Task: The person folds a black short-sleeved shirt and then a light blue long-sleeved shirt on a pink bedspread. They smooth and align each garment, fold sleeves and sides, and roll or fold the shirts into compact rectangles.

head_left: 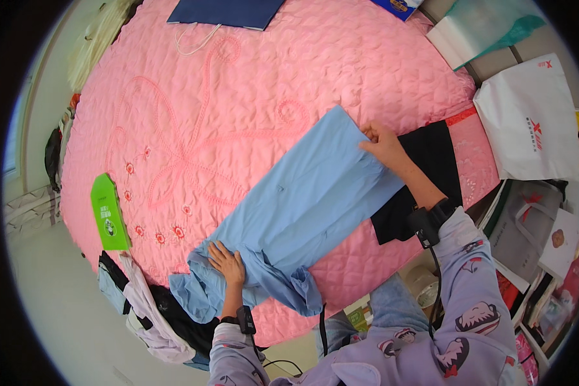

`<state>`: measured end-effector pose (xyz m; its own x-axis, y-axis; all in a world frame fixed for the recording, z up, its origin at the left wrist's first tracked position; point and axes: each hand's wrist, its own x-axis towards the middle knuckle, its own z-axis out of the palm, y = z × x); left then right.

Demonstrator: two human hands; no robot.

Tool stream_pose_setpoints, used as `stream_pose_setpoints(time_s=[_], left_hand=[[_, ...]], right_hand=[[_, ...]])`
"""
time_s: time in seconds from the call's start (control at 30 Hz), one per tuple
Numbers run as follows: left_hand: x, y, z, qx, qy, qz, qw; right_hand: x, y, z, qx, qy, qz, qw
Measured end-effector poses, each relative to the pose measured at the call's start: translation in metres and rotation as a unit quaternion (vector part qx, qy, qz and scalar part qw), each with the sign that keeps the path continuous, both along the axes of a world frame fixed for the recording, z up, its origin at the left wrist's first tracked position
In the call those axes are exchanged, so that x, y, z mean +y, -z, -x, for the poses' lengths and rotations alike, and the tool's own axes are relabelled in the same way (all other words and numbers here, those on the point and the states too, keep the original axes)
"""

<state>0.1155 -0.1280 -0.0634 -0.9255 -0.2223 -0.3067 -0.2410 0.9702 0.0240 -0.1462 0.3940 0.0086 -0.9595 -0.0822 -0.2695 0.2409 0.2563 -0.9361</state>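
Observation:
A light blue shirt (302, 193) lies stretched diagonally over a pink quilted bedspread (154, 83), its collar and sleeves bunched at the lower left. My left hand (226, 262) rests flat near the collar end with fingers spread. At the other end, my right hand (381, 143) has its fingers closed on the hem edge. Partly beneath my right forearm is a folded black garment (431, 157), next to the shirt's hem.
A green packet (109, 215) sits at the bed's left side, above a heap of clothes (167, 321). At the far edge lies a dark blue paper bag (228, 9). To the right stand a white bag (527, 122) and a grey bag (527, 222) among clutter.

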Motion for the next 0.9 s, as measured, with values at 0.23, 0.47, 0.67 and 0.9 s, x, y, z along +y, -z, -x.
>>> stream_pose_setpoints(time_s=[0.23, 0.47, 0.67, 0.9], left_hand=[[0.001, 0.001, 0.000, 0.005, -0.005, 0.008, 1.000], [0.003, 0.000, 0.001, 0.005, -0.020, 0.003, 1.000], [0.004, -0.001, 0.002, 0.003, -0.022, 0.008, 1.000], [0.003, 0.002, 0.000, 0.028, -0.008, 0.006, 1.000]], right_hand=[[0.002, -0.009, -0.012, 0.012, 0.055, -0.209, 0.976], [-0.003, -0.016, -0.052, 0.060, -0.023, -0.255, 0.965], [-0.004, -0.028, -0.057, -0.050, 0.021, -0.105, 0.993], [0.017, -0.051, -0.067, -0.054, 0.039, 0.035, 0.997]])
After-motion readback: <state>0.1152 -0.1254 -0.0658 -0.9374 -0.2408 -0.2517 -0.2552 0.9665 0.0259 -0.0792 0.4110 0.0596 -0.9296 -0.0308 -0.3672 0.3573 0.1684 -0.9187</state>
